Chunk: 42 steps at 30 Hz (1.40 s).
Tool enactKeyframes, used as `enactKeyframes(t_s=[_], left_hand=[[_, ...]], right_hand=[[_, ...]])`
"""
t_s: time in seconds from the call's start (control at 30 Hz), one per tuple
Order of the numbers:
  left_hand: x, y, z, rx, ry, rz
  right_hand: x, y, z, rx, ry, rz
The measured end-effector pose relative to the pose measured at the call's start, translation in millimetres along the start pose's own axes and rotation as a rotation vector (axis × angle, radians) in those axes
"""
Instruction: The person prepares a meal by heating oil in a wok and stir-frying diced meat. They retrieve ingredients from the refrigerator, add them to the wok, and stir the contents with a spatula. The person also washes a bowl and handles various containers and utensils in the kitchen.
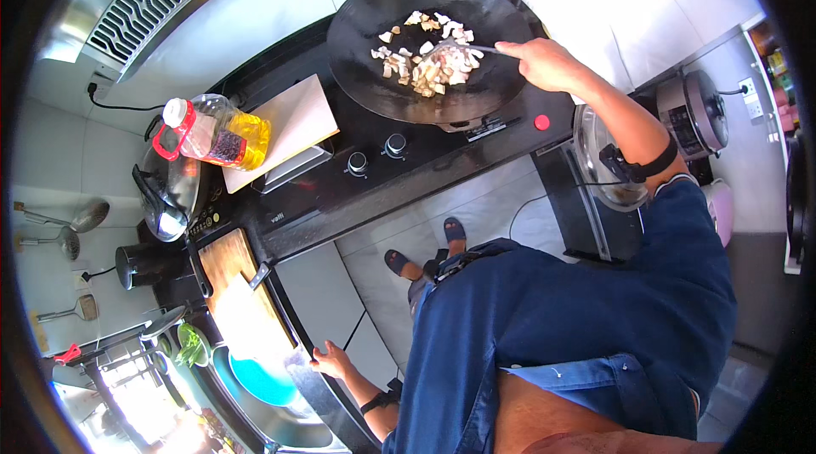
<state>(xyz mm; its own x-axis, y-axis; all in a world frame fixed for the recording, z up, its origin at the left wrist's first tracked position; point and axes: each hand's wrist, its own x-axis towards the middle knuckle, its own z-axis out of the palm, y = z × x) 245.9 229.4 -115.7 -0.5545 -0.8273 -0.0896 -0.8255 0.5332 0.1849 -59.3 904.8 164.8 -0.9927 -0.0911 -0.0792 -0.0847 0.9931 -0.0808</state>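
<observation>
My right hand (553,65) is closed around the handle of a metal wok spatula (477,48). The spatula's blade is down among pale, diced chunks of meat (441,71) in a large black wok (494,74). Most chunks lie heaped low in the bowl, with several strewn higher up its far side. My left hand (333,359) hangs at the counter's front edge near the sink (299,432), thumb apart from the fingers and nothing in it. Whether its fingertips touch the edge is unclear.
Left of the wok, a plastic oil jug (255,138) stands by a light board (306,113). A knife (260,275) lies on the wooden cutting board (223,256). A blue basin (264,380) sits in the sink. Right: a glass lid (590,135) and rice cooker (692,113).
</observation>
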Motion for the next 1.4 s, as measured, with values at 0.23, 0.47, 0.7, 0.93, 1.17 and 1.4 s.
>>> enactKeyframes(t_s=[0.23,0.47,0.7,0.93,1.17,1.4], left_hand=[[9,16,-5,0.030,-0.110,-0.046],[9,-12,-3,0.027,-0.110,0.014],[5,5,-5,0.037,-0.136,-0.036],[14,-1,-5,0.028,-0.173,0.004],[6,-6,-11,0.009,-0.158,0.008],[9,9,-5,-0.002,-0.149,-0.039]], right_hand=[[47,-14,10,-0.180,0.075,0.168],[6,-11,-3,-0.153,-0.051,0.099],[-41,-33,-21,-0.141,-0.080,0.063],[11,-22,4,-0.112,0.154,0.118],[4,-26,-1,-0.156,-0.013,0.090],[10,-32,13,-0.132,-0.024,0.150]])
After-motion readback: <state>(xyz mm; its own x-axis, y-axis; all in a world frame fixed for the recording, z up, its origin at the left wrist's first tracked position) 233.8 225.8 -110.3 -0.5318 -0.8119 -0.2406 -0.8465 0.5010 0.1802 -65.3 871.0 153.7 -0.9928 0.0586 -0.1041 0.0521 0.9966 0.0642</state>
